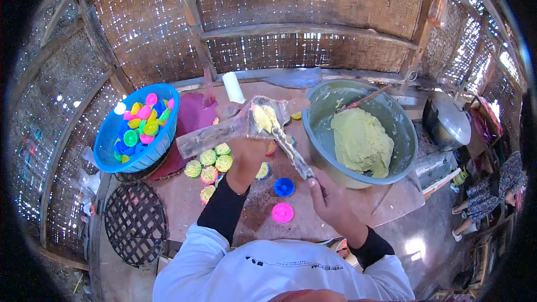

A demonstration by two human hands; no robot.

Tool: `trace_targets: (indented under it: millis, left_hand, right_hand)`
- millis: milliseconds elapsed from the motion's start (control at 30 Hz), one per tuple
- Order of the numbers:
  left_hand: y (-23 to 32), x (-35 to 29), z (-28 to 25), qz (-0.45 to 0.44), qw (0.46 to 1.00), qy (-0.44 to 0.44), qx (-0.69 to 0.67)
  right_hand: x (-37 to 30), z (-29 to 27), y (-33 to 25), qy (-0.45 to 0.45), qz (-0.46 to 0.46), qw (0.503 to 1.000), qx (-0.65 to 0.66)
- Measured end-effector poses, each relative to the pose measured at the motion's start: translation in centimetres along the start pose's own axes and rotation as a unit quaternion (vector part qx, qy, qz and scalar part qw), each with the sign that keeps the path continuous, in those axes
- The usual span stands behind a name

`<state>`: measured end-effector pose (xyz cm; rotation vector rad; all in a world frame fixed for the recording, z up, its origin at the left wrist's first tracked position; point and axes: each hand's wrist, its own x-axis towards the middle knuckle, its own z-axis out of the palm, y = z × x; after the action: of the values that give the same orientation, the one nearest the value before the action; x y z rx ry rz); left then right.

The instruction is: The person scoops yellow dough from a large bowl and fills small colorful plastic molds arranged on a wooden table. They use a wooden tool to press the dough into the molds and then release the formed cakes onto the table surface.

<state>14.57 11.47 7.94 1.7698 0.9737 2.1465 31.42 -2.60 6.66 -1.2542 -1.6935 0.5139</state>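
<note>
My left hand (249,159) is closed under a dough-smeared wooden tool (210,135) with a long flat handle and a wide middle holding a lump of pale yellow dough (265,118). My right hand (335,204) grips the lower end of a narrow, dough-coated spatula-like tool (293,154). Its upper end meets the dough; its exact kind is unclear. Below the hands sit a blue fluted mould (284,187) and a pink fluted mould (282,212). Several moulds topped with yellow dough strands (208,157) cluster left of my left wrist; my arm partly hides others.
A grey-green basin (319,148) with a large dough mass (363,142) and a stick stands right. At left are a blue basket (103,156) of colourful moulds and a dark woven rack (135,223). A lidded pot (447,123) stands far right; another person (498,184) is beyond.
</note>
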Motion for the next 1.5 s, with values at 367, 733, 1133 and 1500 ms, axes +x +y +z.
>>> trace_targets:
  millis: [367, 733, 1133, 1500]
  left_hand:
    - [1.9, 1.3, -1.3, 0.110, 0.972, -0.113, 0.176]
    - [2.2, 4.7, -3.1, 0.127, 0.871, -0.241, 0.409]
    - [1.9, 3.3, -2.0, 0.174, 0.951, -0.148, 0.207]
    - [-0.1, 4.1, -4.1, -0.045, 0.980, -0.192, -0.010]
  right_hand:
    - [3.6, -7.5, -2.1, -0.111, -0.101, 0.940, -0.306]
    - [0.6, -8.9, -4.3, -0.084, -0.182, 0.844, -0.498]
    - [4.5, -9.1, -1.5, -0.185, 0.066, 0.980, -0.020]
    - [3.2, -13.8, 0.2, -0.110, 0.081, 0.973, -0.188]
